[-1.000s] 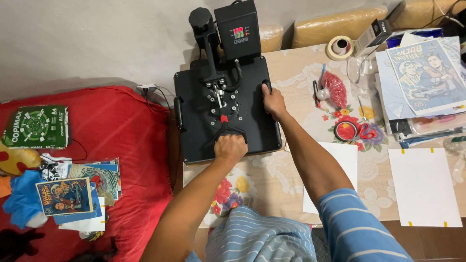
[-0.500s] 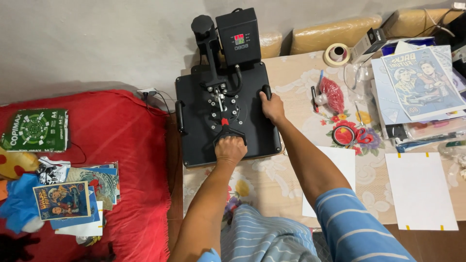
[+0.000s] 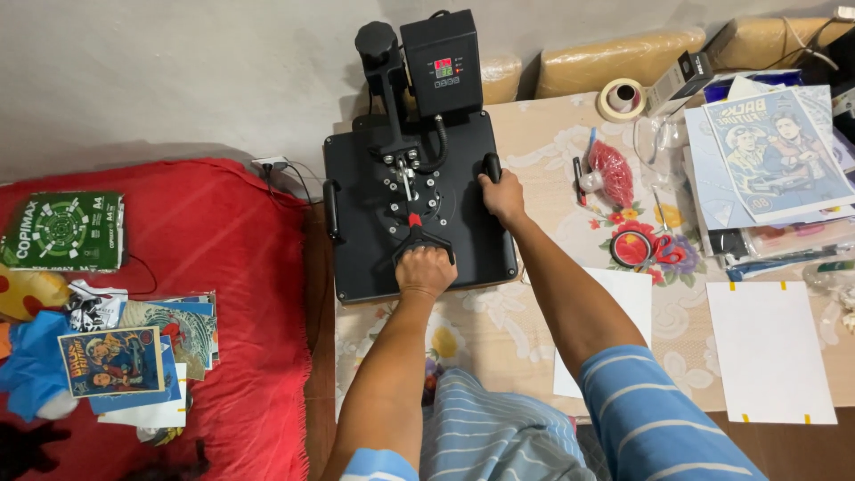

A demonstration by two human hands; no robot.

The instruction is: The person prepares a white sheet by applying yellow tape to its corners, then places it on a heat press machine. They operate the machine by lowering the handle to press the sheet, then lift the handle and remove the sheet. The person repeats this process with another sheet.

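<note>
Press (image 3: 419, 205), black and flat, sits at the upper centre of the frame on a floral-covered table (image 3: 534, 321); its long axis runs from the control box (image 3: 441, 62) at the top down to the lever handle (image 3: 423, 242) near the lower edge, and the handle end points toward the person.

At the far left, on a red cloth (image 3: 223, 267), lies a green rectangular paper ream (image 3: 62, 232). Below it, a loose stack of colourful printed sheets (image 3: 134, 356) with a blue picture card on top.

The left hand (image 3: 426, 272) is closed in a fist around the lever handle at the front of the press. The right hand (image 3: 501, 194) curls tightly around the black side grip (image 3: 492, 166) on the press's right edge.

Further right: a roll of tape (image 3: 621, 96) at the top, a red mesh bag (image 3: 611, 171), red-handled scissors (image 3: 646, 247), 2 blank white sheets (image 3: 768, 349) lower right, and a pile of pale blue illustrated posters (image 3: 775, 151) at the upper right.
</note>
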